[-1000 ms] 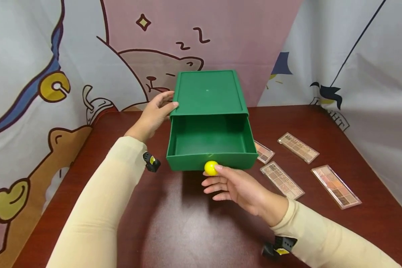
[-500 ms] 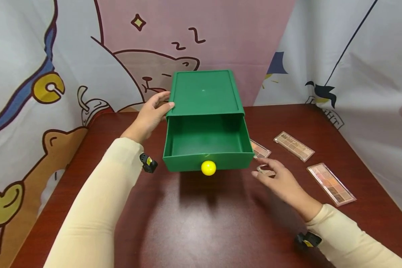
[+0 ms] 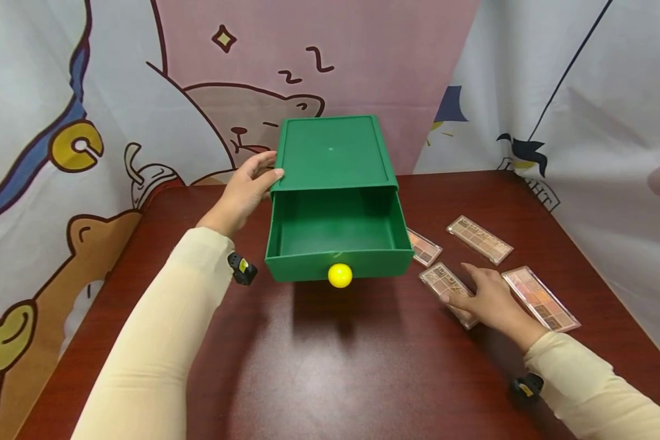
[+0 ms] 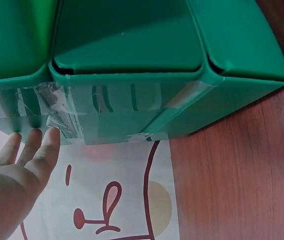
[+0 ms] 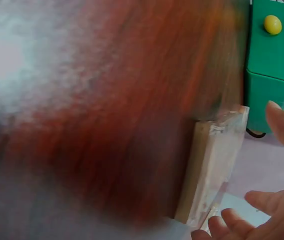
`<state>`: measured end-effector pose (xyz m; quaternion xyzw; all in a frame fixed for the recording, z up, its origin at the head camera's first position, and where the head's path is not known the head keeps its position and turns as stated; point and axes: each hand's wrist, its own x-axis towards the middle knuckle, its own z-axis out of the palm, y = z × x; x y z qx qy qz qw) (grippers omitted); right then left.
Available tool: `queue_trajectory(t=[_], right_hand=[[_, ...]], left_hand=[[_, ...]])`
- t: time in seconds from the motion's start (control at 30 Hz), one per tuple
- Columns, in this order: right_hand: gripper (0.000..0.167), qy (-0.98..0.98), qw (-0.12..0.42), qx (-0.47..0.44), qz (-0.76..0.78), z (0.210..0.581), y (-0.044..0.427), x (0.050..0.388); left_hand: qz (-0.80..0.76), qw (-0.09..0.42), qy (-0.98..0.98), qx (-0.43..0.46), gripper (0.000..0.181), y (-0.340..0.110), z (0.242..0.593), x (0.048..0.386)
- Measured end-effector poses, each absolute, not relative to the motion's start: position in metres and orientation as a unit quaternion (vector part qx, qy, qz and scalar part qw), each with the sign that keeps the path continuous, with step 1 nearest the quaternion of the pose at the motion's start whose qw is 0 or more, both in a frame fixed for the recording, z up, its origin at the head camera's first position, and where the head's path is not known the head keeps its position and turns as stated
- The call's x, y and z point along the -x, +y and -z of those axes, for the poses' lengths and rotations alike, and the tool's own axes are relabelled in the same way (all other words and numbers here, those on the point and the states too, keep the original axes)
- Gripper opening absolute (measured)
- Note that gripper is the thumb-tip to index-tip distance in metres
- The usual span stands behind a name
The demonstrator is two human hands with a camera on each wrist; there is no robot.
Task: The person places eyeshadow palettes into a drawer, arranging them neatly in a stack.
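Observation:
A green drawer cabinet [image 3: 332, 153] stands on the table with its top drawer [image 3: 302, 267] pulled out; the drawer's inside shows bare. On the drawer front is a round yellow knob [image 3: 340, 275]. My left hand [image 3: 244, 190] rests against the cabinet's left side, its fingers [image 4: 49, 147] straight on the taped wall in the left wrist view. Over the nearest eyeshadow palette [image 3: 442, 278] hovers my right hand [image 3: 492, 299], thumb and fingers spread. It partly covers that palette, which also shows edge-on as a palette [image 5: 217, 160] in the right wrist view. Whether they touch is unclear.
Three more eyeshadow palettes lie on the table [image 3: 319, 391]: one palette [image 3: 426, 247] beside the drawer, one palette [image 3: 480, 238] farther back, one palette [image 3: 540, 299] right of my hand. A printed cloth [image 3: 385, 73] hangs behind the table.
My right hand has let go of the yellow knob and moved right, over the nearest palette. The left hand stays on the cabinet. The head view has shifted slightly.

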<state>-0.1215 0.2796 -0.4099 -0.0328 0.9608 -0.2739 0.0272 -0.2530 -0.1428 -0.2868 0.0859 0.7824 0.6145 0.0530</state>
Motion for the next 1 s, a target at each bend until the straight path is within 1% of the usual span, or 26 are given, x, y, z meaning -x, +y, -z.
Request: queue_trajectory(t=[0.2,0.27,0.5,0.67,0.83,1.0], right_hand=[[0.095,0.966,0.053,0.020,0.253,0.415,0.282,0.119],[0.096,0.968,0.058,0.016,0.245,0.416,0.282,0.118],[0.086,0.975,0.054,0.025,0.213,0.417,0.281,0.117],[0.082,0.976,0.051,0.031,0.211,0.415,0.282,0.118],[0.076,0.974,0.046,0.037,0.221,0.413,0.285,0.120],[0.072,0.965,0.058,0.055,0.248,0.410,0.291,0.124]], left_hand=[[-0.614,0.052,0.783,-0.085,0.055,-0.142,0.286,0.253],[-0.613,0.052,0.784,-0.085,0.055,-0.142,0.286,0.252],[-0.614,0.052,0.783,-0.085,0.054,-0.142,0.286,0.252],[-0.612,0.052,0.784,-0.088,0.055,-0.142,0.286,0.252],[-0.612,0.052,0.784,-0.088,0.055,-0.142,0.286,0.252],[-0.617,0.054,0.780,-0.088,0.055,-0.142,0.286,0.252]])
